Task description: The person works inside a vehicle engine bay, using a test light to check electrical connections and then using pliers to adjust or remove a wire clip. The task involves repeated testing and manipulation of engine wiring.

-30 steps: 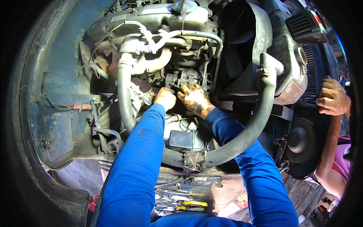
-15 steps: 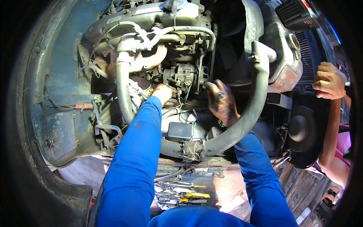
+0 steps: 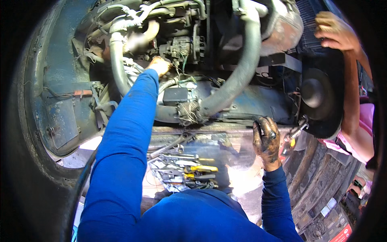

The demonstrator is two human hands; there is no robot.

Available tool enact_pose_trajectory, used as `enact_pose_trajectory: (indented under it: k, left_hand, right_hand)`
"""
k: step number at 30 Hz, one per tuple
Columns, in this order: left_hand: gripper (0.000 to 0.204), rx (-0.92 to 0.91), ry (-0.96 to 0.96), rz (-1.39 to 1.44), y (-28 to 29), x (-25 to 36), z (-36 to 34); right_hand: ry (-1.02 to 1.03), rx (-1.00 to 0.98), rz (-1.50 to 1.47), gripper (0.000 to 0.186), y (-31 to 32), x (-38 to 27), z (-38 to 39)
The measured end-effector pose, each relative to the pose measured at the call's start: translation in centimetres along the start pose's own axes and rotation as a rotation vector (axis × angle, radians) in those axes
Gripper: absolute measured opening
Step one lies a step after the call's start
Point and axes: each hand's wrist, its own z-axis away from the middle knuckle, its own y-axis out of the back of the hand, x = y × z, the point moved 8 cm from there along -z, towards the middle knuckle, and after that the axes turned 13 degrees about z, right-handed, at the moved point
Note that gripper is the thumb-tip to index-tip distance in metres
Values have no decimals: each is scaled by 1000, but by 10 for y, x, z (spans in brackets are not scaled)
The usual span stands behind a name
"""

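Note:
My left hand (image 3: 159, 66) reaches into the engine bay, its fingers curled in beside the alternator (image 3: 182, 49). What those fingers hold, if anything, is hidden. My right hand (image 3: 267, 141), blackened with grease, is at the front edge of the bay (image 3: 225, 128). Its fingers are bent and slightly apart, with nothing visible in them. Between my arms, a thick grey hose (image 3: 242, 78) curves round in front of the engine, bound with a wrapped tie (image 3: 188, 113). Behind that binding sits a small black box (image 3: 175, 95).
Several wrenches and yellow-handled tools (image 3: 205, 168) lie just below the bay's edge. A co-worker's hand (image 3: 334, 30) rests near the radiator grille (image 3: 308, 24) at the right. A shiny metal tool (image 3: 299, 126) lies near the round black part (image 3: 316, 92).
My right hand has drawn back from beside the alternator to the front edge. My left hand stays by the alternator. The whole view has shifted, so the engine appears higher and further left.

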Motion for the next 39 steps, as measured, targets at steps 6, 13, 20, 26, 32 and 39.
enact_pose_trajectory:
  k: [6,13,20,26,32,39]
  left_hand:
    - [39,480,74,256,79,59,125]
    - [23,799,-264,56,52,141,340]
    - [44,597,-72,151,-33,123,406]
    - [39,577,-218,240,-50,120,404]
    - [34,698,-286,219,-36,134,416]
    - [34,846,-148,316,-20,104,446]
  right_hand:
    - [126,-74,-48,25,11,-20,48]
    - [292,-129,-86,28,-19,-97,53]
    - [360,-98,120,35,-51,-148,28]
    - [381,-116,42,42,-53,-139,37]
    - [311,-16,85,40,-41,-134,43]
    - [386,28,87,29,-34,-150,40]
